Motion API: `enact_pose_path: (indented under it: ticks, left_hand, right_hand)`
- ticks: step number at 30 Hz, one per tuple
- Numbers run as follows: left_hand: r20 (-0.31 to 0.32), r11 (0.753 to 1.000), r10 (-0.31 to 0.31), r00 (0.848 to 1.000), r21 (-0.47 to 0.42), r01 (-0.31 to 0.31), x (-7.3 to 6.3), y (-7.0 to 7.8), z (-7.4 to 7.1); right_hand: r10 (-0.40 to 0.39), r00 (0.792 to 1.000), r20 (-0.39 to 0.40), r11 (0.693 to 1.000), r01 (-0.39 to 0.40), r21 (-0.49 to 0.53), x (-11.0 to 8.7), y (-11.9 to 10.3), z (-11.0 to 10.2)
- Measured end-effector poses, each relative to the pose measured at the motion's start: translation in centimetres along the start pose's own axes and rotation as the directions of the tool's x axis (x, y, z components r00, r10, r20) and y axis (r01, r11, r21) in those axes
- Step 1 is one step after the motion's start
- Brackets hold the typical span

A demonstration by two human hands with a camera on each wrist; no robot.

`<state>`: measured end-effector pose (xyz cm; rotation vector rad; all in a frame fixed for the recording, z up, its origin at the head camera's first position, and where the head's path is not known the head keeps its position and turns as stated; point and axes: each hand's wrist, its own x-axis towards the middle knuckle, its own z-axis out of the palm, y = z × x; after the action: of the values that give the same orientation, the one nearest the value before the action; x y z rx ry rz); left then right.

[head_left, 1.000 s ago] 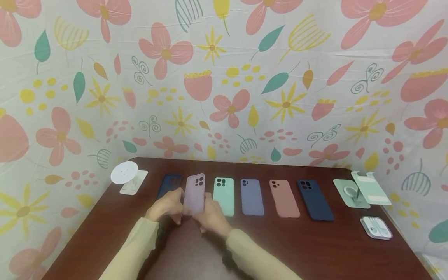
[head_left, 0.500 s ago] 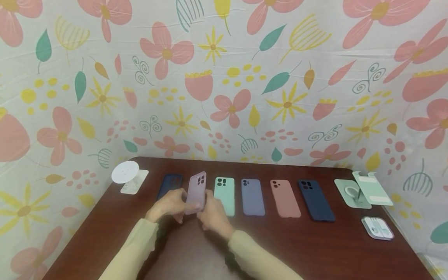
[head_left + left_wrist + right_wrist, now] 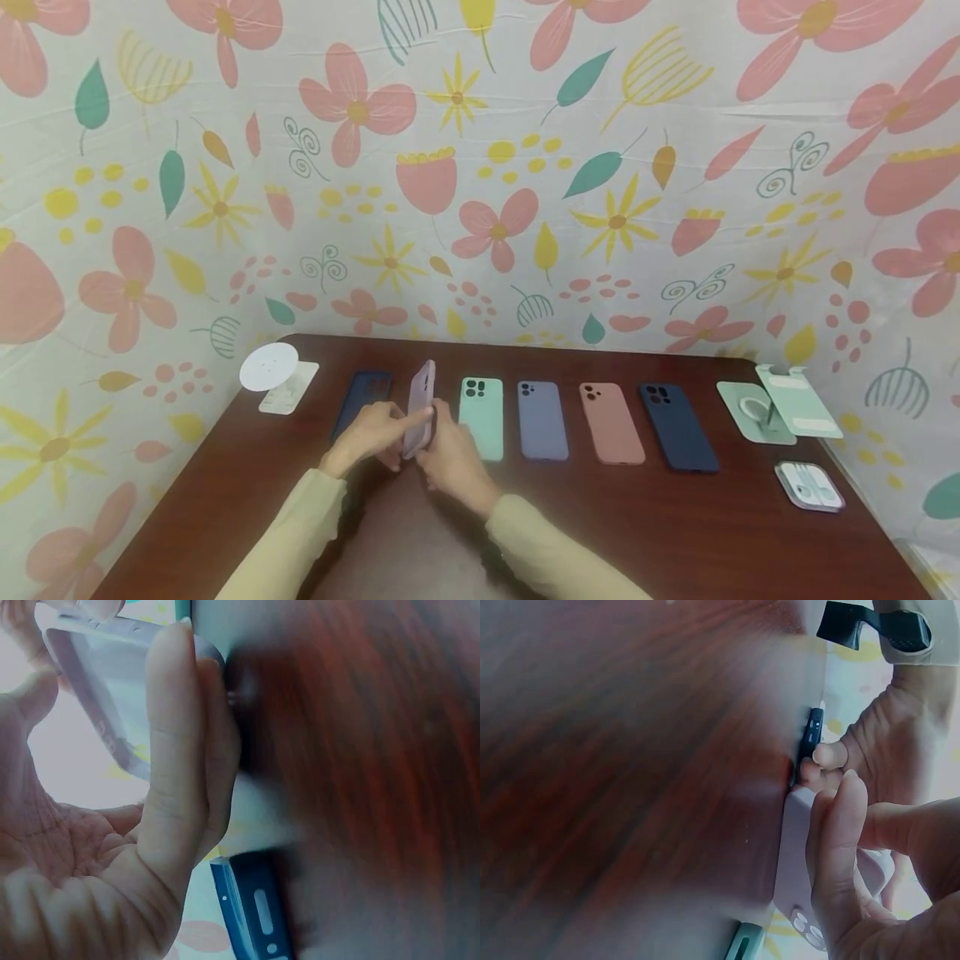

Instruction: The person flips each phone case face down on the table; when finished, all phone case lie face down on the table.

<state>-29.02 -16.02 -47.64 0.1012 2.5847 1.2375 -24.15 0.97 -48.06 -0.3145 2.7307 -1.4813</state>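
Note:
A lilac phone case (image 3: 417, 408) stands tilted nearly on edge between my two hands, over the middle-left of the table. My left hand (image 3: 369, 435) grips its lower left side, thumb laid across the case. From the right, my right hand (image 3: 452, 454) pinches the other long side. The left wrist view shows the hollow inside of the lilac phone case (image 3: 112, 682) beyond the fingers. Camera openings of the lilac phone case (image 3: 793, 855) show below the right fingers in the right wrist view. A dark blue phone case (image 3: 362, 400) lies just behind the left hand.
To the right lie a mint phone case (image 3: 482, 417), a periwinkle one (image 3: 542, 421), a pink one (image 3: 611, 423) and a navy one (image 3: 678, 427). A white round stand (image 3: 268, 367) is at the left; a green phone stand (image 3: 798, 404) and boxed earphones (image 3: 808, 487) at the right.
The lilac phone case has turned from its back facing me to almost edge-on. The left thumb has shifted up across it and both hands remain in about the same place.

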Motion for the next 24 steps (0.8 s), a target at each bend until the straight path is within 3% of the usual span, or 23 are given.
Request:
enact_pose_path:
  ticks: [9,17,21,24]
  left_hand:
    - [0.093,0.991,0.011,0.996,-0.132,0.001,0.2,-0.2,-0.3]
    - [0.229,0.961,0.085,0.97,-0.276,-0.019,0.2,-1.0,-0.8]
    - [0.249,0.956,0.072,0.966,-0.295,0.005,0.4,-1.2,-1.0]
    - [0.218,0.952,0.055,0.974,-0.307,0.015,0.3,-1.1,-1.2]
  right_hand:
    - [0.023,1.0,0.015,1.0,-0.023,0.005,0.0,-0.3,0.3]
    - [0.064,0.994,0.093,0.998,-0.065,0.005,0.6,0.7,0.8]
    - [0.082,0.99,0.118,0.996,-0.084,0.016,0.8,0.7,0.7]
    - [0.099,0.987,0.13,0.995,-0.102,0.013,0.9,0.8,0.8]
